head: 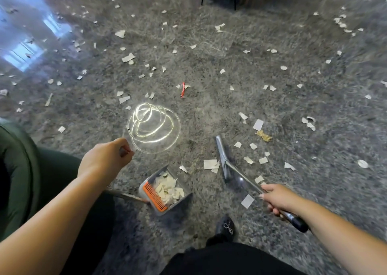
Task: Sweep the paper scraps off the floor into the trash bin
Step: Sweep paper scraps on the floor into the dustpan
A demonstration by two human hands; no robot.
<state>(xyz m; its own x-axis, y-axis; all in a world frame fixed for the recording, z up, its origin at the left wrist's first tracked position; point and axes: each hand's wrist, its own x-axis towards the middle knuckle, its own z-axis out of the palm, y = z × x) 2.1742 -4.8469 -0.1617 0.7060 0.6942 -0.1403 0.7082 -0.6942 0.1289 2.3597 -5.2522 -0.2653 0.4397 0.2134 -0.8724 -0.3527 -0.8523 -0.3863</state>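
The left hand [105, 159] reaches forward and down over the floor, knuckles up, its fingers [123, 150] curled tight around something thin. What they hold is hard to make out; the metal handle of the dustpan runs under the forearm, but the grip itself is hidden beneath the hand. The right hand [276, 199] stretches out low to the right, fingers wrapped round the shiny metal broom handle [243, 176] just above its black grip end.

The slim grey broom head [222, 157] rests on the floor ahead of the right hand, angled away, with scraps lying just beside it. A bright coil of looping light [154, 128] sits on the glossy floor in front of the left hand; I cannot tell what casts it.

The grey dustpan with an orange comb edge [165, 190] lies between the two hands, tilted on the floor, and holds a heap of white torn paper pieces. No trash bin shows anywhere here.

White paper scraps [210, 164] are scattered all over the speckled grey polished floor [209, 111], thick towards the far left and right. A red strip [182, 90] lies mid-floor, a crumpled yellowish wrapper [264, 136] near the broom. A black shoe [225, 226] peeks out below; a dark green rounded seat [14, 159] is cut off at the left edge.
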